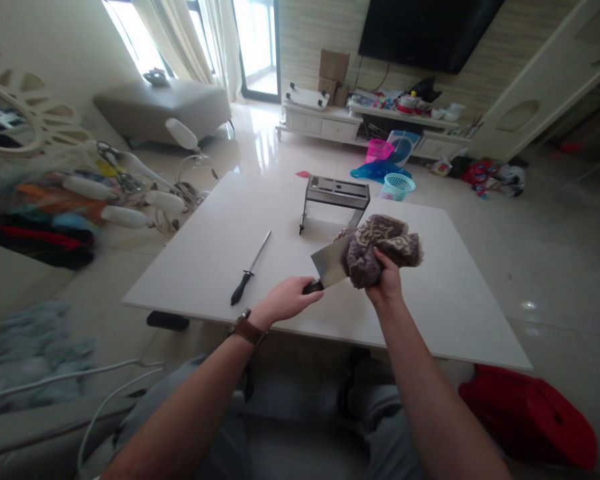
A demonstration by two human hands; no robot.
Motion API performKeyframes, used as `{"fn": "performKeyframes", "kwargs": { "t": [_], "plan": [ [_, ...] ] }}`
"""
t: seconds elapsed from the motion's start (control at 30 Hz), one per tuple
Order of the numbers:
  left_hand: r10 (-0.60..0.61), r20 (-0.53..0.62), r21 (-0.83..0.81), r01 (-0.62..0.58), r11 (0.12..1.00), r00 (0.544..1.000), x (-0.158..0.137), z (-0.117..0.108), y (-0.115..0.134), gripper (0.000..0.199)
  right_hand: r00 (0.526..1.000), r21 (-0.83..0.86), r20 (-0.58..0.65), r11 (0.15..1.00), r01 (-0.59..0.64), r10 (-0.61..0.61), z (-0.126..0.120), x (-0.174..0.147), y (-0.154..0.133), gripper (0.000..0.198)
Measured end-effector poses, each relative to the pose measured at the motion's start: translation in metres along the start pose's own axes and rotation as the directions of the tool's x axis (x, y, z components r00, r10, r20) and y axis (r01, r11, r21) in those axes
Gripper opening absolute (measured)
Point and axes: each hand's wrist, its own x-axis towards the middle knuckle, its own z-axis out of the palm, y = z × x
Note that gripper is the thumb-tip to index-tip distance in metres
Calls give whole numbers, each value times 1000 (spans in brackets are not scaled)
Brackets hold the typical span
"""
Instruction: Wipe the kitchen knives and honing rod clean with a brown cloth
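Observation:
My left hand (289, 300) grips the black handle of a cleaver (330, 265), whose broad steel blade points up and to the right. My right hand (387, 280) clutches a brown patterned cloth (380, 247) bunched against the blade's right side. Both hands hover over the near edge of a white table (450, 293). A watch with a brown strap sits on my left wrist.
A sharpening steel (250, 270) with a black handle lies on the table to the left. A metal knife rack (336, 197) stands at the far side. A red stool (530, 413) is at my right, clutter and baskets lie on the floor beyond.

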Motion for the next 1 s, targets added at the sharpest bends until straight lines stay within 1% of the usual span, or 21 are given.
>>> {"fn": "performKeyframes", "kwargs": {
  "t": [0.07,0.13,0.27,0.37,0.43,0.5,0.57,0.6,0.63,0.7,0.77,0.83,1.0],
  "plan": [
    [23,-70,168,-11,986,997,-3,-2,-2,28,1000,15,0,999,28,-28,-2,0,-6,28],
    [18,-105,263,11,965,994,-4,-1,-5,23,1000,12,7,1000,9,-9,-1,-4,-5,28],
    [17,-140,360,34,932,990,-5,1,-7,14,997,-32,6,997,-75,76,4,-15,7,30],
    [28,-155,429,42,903,988,-4,-8,-8,14,996,-70,-3,993,-91,91,7,-15,11,34],
    [33,-155,474,45,879,987,-4,-18,-11,15,999,-96,-21,995,-38,37,6,-11,7,36],
    [38,-158,528,52,848,987,-6,-29,-15,15,997,-130,-36,990,61,-66,3,-6,-1,37],
    [47,-159,586,55,808,986,-7,-37,-21,14,990,-207,2,968,140,-143,-2,-2,-9,39],
    [55,-153,612,51,789,987,-8,-40,-23,14,988,-267,45,951,153,-146,-6,-1,-13,42],
    [62,-142,634,42,772,988,-8,-42,-26,15,988,-338,95,930,146,-121,-9,0,-15,44],
    [75,-115,662,20,749,991,-9,-42,-30,16,985,-475,169,874,101,-22,-15,0,-17,50],
    [82,-101,677,8,736,992,-9,-41,-31,17,983,-541,177,839,62,41,-19,-1,-16,52],
    [86,-107,685,10,729,991,-8,-40,-32,18,988,-529,153,847,60,25,-19,-2,-12,54],
    [73,-149,694,52,718,986,-8,-41,-29,19,991,-377,78,917,127,-105,-10,-1,-2,50]
  ]
}}
